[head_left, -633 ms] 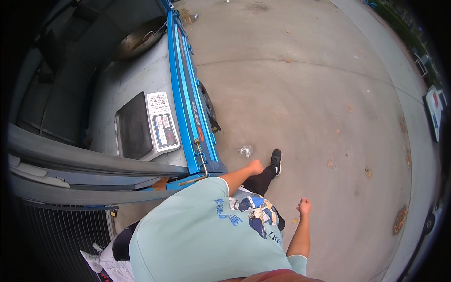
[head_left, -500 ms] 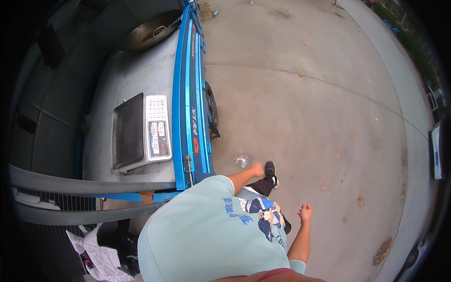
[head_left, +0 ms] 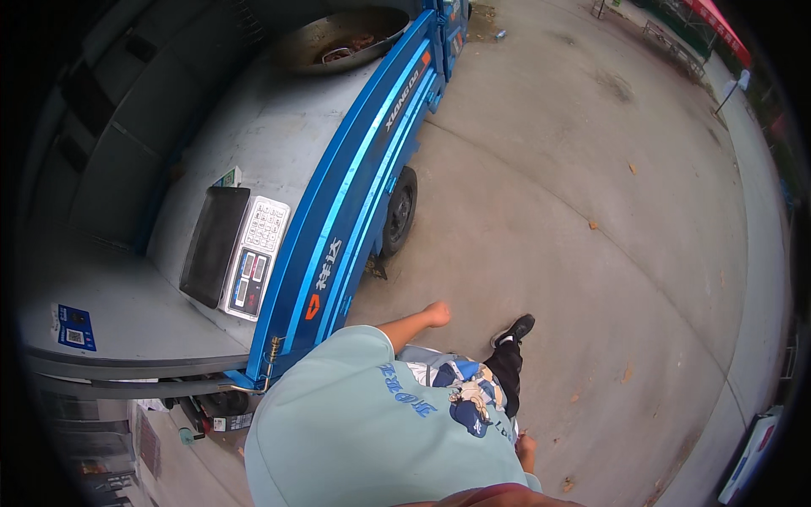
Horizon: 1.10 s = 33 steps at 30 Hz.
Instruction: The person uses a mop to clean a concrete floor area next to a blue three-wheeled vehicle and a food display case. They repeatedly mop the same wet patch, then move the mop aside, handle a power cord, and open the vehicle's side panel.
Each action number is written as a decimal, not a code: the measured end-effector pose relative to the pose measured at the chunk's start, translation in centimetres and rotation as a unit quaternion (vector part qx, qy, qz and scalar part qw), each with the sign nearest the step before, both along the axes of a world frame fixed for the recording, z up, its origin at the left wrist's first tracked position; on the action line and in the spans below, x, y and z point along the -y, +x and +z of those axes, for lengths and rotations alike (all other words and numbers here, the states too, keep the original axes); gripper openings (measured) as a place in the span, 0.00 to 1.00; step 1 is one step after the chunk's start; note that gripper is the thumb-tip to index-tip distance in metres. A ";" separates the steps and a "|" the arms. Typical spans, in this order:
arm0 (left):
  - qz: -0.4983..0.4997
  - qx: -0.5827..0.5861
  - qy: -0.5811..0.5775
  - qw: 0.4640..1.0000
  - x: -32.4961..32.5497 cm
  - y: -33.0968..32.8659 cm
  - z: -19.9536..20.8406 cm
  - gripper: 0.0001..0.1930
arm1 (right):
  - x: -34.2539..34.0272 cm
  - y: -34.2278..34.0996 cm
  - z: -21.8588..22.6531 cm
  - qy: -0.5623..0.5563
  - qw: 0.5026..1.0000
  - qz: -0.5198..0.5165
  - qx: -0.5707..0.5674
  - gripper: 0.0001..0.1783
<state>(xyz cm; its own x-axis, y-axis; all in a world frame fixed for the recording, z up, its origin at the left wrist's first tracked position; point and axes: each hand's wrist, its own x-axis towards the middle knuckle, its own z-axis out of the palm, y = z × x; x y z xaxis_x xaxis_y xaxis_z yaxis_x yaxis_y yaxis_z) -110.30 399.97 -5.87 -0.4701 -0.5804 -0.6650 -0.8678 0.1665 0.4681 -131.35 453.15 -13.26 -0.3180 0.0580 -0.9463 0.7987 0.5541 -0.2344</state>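
Observation:
My left hand (head_left: 437, 313) hangs in front of my body, its fingers curled closed with nothing seen in them. The nearest thing to it is the blue side panel (head_left: 331, 245) of a cargo vehicle, and the two do not touch. Low at my right side, my right hand (head_left: 525, 446) also looks curled, with no object showing; the forearm is mostly hidden by my body. On the vehicle's grey bed lies a digital scale (head_left: 258, 253) with a dark pan, a white keypad and a display. A large metal wok (head_left: 355, 46) with dark food sits farther forward.
A black wheel (head_left: 400, 211) shows under the panel. A blue card with a square code (head_left: 74, 328) lies on the rear of the bed. Concrete ground (head_left: 541, 220) with scattered leaves stretches right. A red canopy (head_left: 722, 29) stands far right.
My view has turned, and the vehicle now slants across it. One dark-shoed foot has stepped forward to the right. My right hand has swung back toward my body; the clear plastic no longer shows.

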 end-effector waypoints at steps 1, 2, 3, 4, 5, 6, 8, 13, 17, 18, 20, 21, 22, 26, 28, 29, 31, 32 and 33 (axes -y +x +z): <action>-0.011 -0.007 -0.027 1.000 5.6 -1.3 0.3 0.11 | 5.2 -1.0 -2.5 -0.011 1.000 0.011 0.003 0.08; 0.000 -0.011 -0.026 1.000 6.5 -2.4 0.0 0.10 | 6.6 -5.1 -3.0 -0.025 0.999 0.018 0.007 0.08; 0.005 -0.015 -0.030 0.999 7.8 -3.6 -0.5 0.10 | 8.7 -8.8 -3.9 -0.028 0.999 0.034 0.003 0.09; 0.054 -0.015 -0.011 0.998 9.7 -4.2 -0.1 0.09 | 11.1 -11.5 -3.8 -0.031 0.998 0.049 0.000 0.10; 0.100 -0.018 0.000 0.995 11.7 -5.9 -0.5 0.09 | 13.7 -15.1 -4.6 -0.036 0.997 0.064 -0.002 0.11; 0.145 -0.021 0.011 0.989 14.1 -8.0 -0.9 0.09 | 17.1 -19.0 -5.4 -0.030 0.998 0.048 -0.020 0.10; 0.158 -0.069 -0.029 0.985 18.8 -12.1 0.7 0.09 | 23.6 -27.3 -5.6 -0.056 0.998 0.026 -0.022 0.10; 0.268 -0.164 -0.109 0.943 24.0 -17.5 3.7 0.07 | 42.2 -44.6 -1.5 -0.094 0.977 0.147 -0.120 0.07; 0.357 -0.150 -0.144 0.910 25.9 -18.4 4.2 0.06 | 60.1 -52.0 3.0 -0.168 0.924 0.267 -0.215 0.08; 0.381 -0.140 -0.138 0.903 26.3 -18.2 3.9 0.06 | 64.3 -52.8 4.1 -0.198 0.911 0.290 -0.219 0.08; 0.424 -0.130 -0.113 0.889 28.6 -17.7 3.0 0.06 | 72.4 -53.0 6.0 -0.239 0.887 0.320 -0.233 0.08; 0.446 -0.129 -0.094 0.880 30.2 -17.3 2.5 0.06 | 76.4 -52.6 6.7 -0.264 0.873 0.334 -0.237 0.08; 0.471 -0.122 -0.066 0.871 32.4 -16.9 3.1 0.06 | 79.8 -52.0 8.4 -0.292 0.859 0.344 -0.242 0.08; 0.471 -0.041 -0.053 0.880 40.0 -16.1 1.4 0.08 | 91.7 -49.6 13.0 -0.292 0.856 0.390 -0.173 0.07; 0.481 -0.027 -0.105 0.870 43.6 -16.7 0.3 0.08 | 96.0 -49.1 13.9 -0.277 0.859 0.399 -0.162 0.07; 0.475 -0.013 -0.162 0.865 45.8 -16.3 0.4 0.08 | 97.7 -48.5 12.9 -0.283 0.858 0.400 -0.155 0.07; 0.508 -0.046 -0.148 0.847 48.8 -17.1 1.4 0.09 | 99.8 -49.7 13.8 -0.228 0.866 0.417 -0.157 0.10; 0.486 -0.042 -0.122 0.864 50.9 -17.3 1.6 0.09 | 101.4 -50.3 13.7 -0.176 0.871 0.426 -0.167 0.12; 0.461 -0.039 -0.101 0.881 53.3 -17.2 2.0 0.09 | 103.3 -50.9 13.4 -0.180 0.867 0.436 -0.162 0.12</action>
